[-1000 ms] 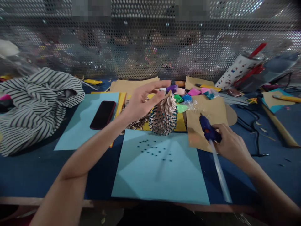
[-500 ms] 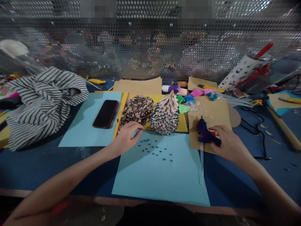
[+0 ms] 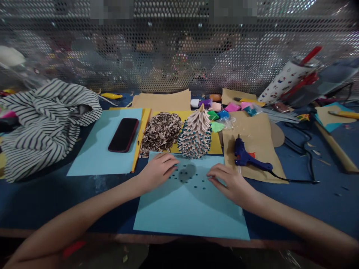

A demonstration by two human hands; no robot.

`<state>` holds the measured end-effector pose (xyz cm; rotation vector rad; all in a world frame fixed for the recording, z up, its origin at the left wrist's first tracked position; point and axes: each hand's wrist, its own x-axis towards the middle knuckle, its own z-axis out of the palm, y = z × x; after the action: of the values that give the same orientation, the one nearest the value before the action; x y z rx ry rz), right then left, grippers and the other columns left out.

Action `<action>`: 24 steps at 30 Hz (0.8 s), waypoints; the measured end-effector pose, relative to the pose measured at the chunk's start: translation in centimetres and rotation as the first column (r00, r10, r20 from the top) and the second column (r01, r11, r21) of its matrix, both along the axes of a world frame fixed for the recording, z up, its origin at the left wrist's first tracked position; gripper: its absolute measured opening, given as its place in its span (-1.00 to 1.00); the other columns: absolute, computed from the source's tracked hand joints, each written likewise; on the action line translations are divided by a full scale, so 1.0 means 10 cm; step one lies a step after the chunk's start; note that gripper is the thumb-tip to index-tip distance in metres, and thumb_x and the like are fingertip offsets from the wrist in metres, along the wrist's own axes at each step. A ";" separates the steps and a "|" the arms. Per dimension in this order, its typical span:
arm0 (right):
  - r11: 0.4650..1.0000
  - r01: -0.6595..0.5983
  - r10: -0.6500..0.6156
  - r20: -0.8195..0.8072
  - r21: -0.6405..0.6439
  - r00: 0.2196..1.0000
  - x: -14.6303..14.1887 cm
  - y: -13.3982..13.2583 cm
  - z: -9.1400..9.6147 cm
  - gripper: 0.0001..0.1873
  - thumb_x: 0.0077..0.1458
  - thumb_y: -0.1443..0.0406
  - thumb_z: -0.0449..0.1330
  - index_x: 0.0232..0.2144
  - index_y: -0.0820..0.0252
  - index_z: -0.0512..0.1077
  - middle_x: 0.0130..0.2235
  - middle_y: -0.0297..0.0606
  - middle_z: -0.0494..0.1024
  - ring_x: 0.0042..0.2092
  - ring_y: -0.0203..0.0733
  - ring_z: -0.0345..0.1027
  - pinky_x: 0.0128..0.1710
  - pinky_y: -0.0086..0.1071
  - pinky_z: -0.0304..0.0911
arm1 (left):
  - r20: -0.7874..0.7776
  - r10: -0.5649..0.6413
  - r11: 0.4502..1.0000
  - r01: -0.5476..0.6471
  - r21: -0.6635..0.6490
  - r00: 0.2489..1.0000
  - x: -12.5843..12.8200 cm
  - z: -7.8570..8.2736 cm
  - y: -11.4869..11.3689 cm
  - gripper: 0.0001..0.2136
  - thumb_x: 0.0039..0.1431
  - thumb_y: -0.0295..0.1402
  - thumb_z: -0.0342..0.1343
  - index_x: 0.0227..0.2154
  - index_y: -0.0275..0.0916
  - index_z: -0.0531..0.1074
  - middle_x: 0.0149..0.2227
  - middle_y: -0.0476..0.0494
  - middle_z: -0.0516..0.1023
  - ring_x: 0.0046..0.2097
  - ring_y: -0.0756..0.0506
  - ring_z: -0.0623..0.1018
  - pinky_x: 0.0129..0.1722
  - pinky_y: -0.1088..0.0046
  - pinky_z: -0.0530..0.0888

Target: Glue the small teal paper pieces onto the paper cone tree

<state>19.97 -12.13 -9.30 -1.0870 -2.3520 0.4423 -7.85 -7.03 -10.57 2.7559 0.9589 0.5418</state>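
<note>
**Head view**
Left hand (image 3: 158, 172): Laid flat and empty on a light blue paper sheet (image 3: 190, 218), with the fingers loosely spread and held narrow, beside a scatter of small teal beads (image 3: 193, 183).
Right hand (image 3: 231, 183): Also empty, with the fingers curved and slightly spread; it is rested on the same sheet, right of the beads.
Sheet position: Placed at the table's near edge, between both forearms.
Beyond the sheet: A scaled paper cone (image 3: 195, 134) tipped with teal beads is stood upright on yellow card (image 3: 215, 147), just beside a mound of striped seed husks (image 3: 160, 133).
Right side: A blue glue gun (image 3: 246, 157) is laid on brown kraft paper (image 3: 252, 129).
Left side: A black phone (image 3: 123, 135) is laid on a second blue sheet (image 3: 95, 157); a striped cloth (image 3: 42, 127) is heaped further left.
Far edge: Coloured clay packets (image 3: 224, 108) are grouped before a perforated metal screen (image 3: 179, 56).
</note>
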 end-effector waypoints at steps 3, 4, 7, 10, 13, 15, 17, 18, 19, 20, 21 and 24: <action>0.999 -0.032 0.033 0.058 -0.010 0.998 -0.12 0.04 -0.08 -0.87 0.21 0.39 0.08 -0.26 0.22 0.43 -0.29 -0.19 0.50 -0.28 -0.21 0.45 -0.29 -0.34 0.42 | -0.029 -0.014 1.000 0.014 0.019 0.999 0.09 0.01 0.02 -0.85 0.29 -0.42 0.00 -0.21 -0.30 0.46 -0.23 -0.15 0.53 -0.18 -0.12 0.52 -0.16 0.29 0.49; 0.999 -0.033 0.033 0.083 -0.005 0.996 -0.15 0.05 -0.11 -0.88 0.20 0.38 0.10 -0.26 0.23 0.44 -0.29 -0.18 0.50 -0.28 -0.18 0.45 -0.29 -0.32 0.42 | -0.030 -0.017 1.000 0.018 0.022 0.999 0.11 0.01 0.03 -0.84 0.29 -0.42 0.00 -0.21 -0.30 0.47 -0.25 -0.14 0.53 -0.20 -0.11 0.52 -0.18 0.31 0.48; 0.999 -0.033 0.029 0.152 0.021 0.988 -0.22 0.08 -0.15 -0.91 0.14 0.38 0.17 -0.27 0.24 0.47 -0.29 -0.18 0.49 -0.27 -0.14 0.45 -0.29 -0.28 0.43 | -0.041 -0.040 0.999 0.041 0.022 0.998 0.18 0.02 0.04 -0.84 0.30 -0.41 0.00 -0.21 -0.29 0.48 -0.27 -0.11 0.54 -0.21 -0.09 0.52 -0.20 0.34 0.47; 0.998 -0.033 0.021 0.200 0.061 0.980 -0.25 0.08 -0.16 -0.93 0.12 0.38 0.19 -0.31 0.23 0.48 -0.29 -0.18 0.50 -0.26 -0.13 0.44 -0.28 -0.26 0.43 | -0.075 -0.048 0.998 0.051 0.045 0.996 0.24 0.03 0.04 -0.85 0.29 -0.39 0.03 -0.22 -0.26 0.50 -0.27 -0.08 0.55 -0.21 -0.09 0.52 -0.21 0.35 0.44; 0.996 -0.025 0.007 0.203 0.084 0.979 -0.27 0.07 -0.16 -0.93 0.14 0.39 0.17 -0.33 0.22 0.46 -0.29 -0.18 0.50 -0.26 -0.14 0.44 -0.29 -0.28 0.43 | -0.109 -0.058 0.992 0.070 0.104 0.992 0.29 0.03 0.04 -0.87 0.27 -0.40 0.06 -0.26 -0.26 0.51 -0.30 -0.06 0.54 -0.24 -0.07 0.52 -0.24 0.38 0.41; 0.996 -0.018 -0.001 0.198 0.092 0.980 -0.27 0.06 -0.17 -0.91 0.15 0.39 0.14 -0.33 0.21 0.46 -0.30 -0.18 0.50 -0.27 -0.14 0.44 -0.29 -0.28 0.42 | -0.121 -0.067 0.986 0.084 0.146 0.990 0.31 0.03 0.05 -0.88 0.26 -0.42 0.07 -0.31 -0.26 0.51 -0.33 -0.06 0.53 -0.26 -0.07 0.51 -0.26 0.38 0.39; 0.995 -0.014 -0.007 0.196 0.101 0.981 -0.27 0.07 -0.17 -0.89 0.16 0.41 0.12 -0.34 0.20 0.45 -0.31 -0.18 0.50 -0.27 -0.15 0.43 -0.30 -0.29 0.41 | -0.127 -0.066 0.981 0.088 0.174 0.990 0.32 0.02 0.06 -0.88 0.26 -0.42 0.07 -0.35 -0.26 0.50 -0.35 -0.05 0.52 -0.27 -0.07 0.51 -0.28 0.39 0.37; 0.994 -0.012 -0.008 0.194 0.104 0.981 -0.27 0.07 -0.17 -0.88 0.16 0.42 0.11 -0.34 0.20 0.45 -0.31 -0.18 0.49 -0.28 -0.15 0.43 -0.31 -0.29 0.41 | -0.130 -0.063 0.980 0.087 0.181 0.989 0.33 0.02 0.06 -0.88 0.25 -0.42 0.07 -0.36 -0.26 0.49 -0.36 -0.04 0.51 -0.28 -0.06 0.50 -0.28 0.39 0.36; 0.994 -0.011 -0.010 0.191 0.107 0.981 -0.27 0.08 -0.17 -0.87 0.15 0.43 0.10 -0.35 0.20 0.44 -0.32 -0.19 0.49 -0.29 -0.16 0.42 -0.31 -0.30 0.40 | -0.135 -0.062 0.979 0.086 0.186 0.989 0.33 0.02 0.06 -0.88 0.25 -0.43 0.07 -0.37 -0.26 0.48 -0.36 -0.04 0.51 -0.28 -0.06 0.50 -0.28 0.39 0.35; 0.994 -0.010 -0.011 0.188 0.110 0.982 -0.27 0.08 -0.18 -0.87 0.15 0.44 0.10 -0.36 0.20 0.44 -0.32 -0.19 0.49 -0.29 -0.16 0.42 -0.32 -0.31 0.40 | -0.141 -0.061 0.978 0.087 0.189 0.988 0.33 0.02 0.06 -0.89 0.25 -0.43 0.08 -0.38 -0.26 0.48 -0.37 -0.03 0.50 -0.29 -0.06 0.50 -0.29 0.39 0.35; 0.994 -0.009 -0.012 0.187 0.111 0.982 -0.27 0.09 -0.18 -0.87 0.15 0.44 0.10 -0.37 0.20 0.44 -0.33 -0.20 0.48 -0.30 -0.17 0.42 -0.32 -0.32 0.40 | -0.146 -0.059 0.978 0.087 0.192 0.987 0.33 0.02 0.06 -0.89 0.24 -0.43 0.08 -0.38 -0.25 0.47 -0.37 -0.03 0.50 -0.29 -0.06 0.49 -0.29 0.39 0.34; 0.994 -0.006 -0.014 0.177 0.109 0.984 -0.27 0.09 -0.18 -0.86 0.14 0.45 0.10 -0.39 0.20 0.43 -0.34 -0.21 0.48 -0.31 -0.17 0.42 -0.33 -0.32 0.40 | -0.160 -0.060 0.976 0.092 0.199 0.985 0.32 0.02 0.06 -0.91 0.24 -0.44 0.08 -0.37 -0.26 0.46 -0.36 -0.03 0.50 -0.28 -0.07 0.49 -0.28 0.39 0.33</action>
<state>17.25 -11.19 -11.08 -1.1202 -2.4960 0.2195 -4.62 -6.38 -10.35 3.0446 0.8675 0.4449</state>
